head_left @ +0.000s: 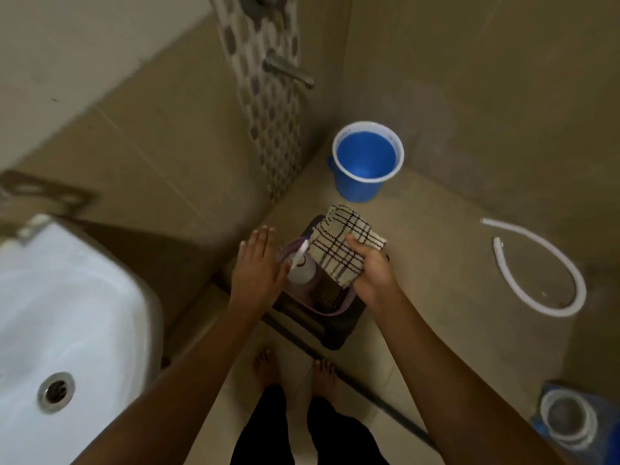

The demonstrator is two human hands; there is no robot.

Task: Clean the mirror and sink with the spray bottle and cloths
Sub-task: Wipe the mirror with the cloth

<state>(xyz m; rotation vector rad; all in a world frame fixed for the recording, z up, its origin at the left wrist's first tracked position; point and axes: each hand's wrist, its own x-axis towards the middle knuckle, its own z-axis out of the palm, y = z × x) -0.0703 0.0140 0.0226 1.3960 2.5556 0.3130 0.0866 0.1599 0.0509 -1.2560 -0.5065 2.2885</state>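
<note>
At the far left, the white sink (67,317) fills the lower corner of the view, its metal drain (55,392) toward the bottom. A blurred metal fitting sits at its upper rim; the detail cannot be resolved.

Your left hand (260,263) is flat, fingers straight and together, holding nothing. Its thumb side lies against or just beside the spray bottle (302,266); contact cannot be confirmed. The spray bottle stands in a purple tub (332,305), white nozzle pointing up and away from you. The tub rests on a dark stool (339,330) on the floor, next to the wall.

Your right hand (370,268) grips a cream cloth with dark check lines (342,245), thumb on top and fingers curled beneath. The cloth hangs above the tub, to the right of the bottle. A second, darker cloth (327,292) lies inside the tub below it.

Above the tub, a metal tap (288,70) projects from the patterned tile strip. A blue bucket (367,161) stands on the floor near the corner, beyond the stool.

Further right, a white hose (550,263) lies curved on the floor. At the lower right edge, a white ring-shaped fitting (567,419) lies on a blue object.
</note>
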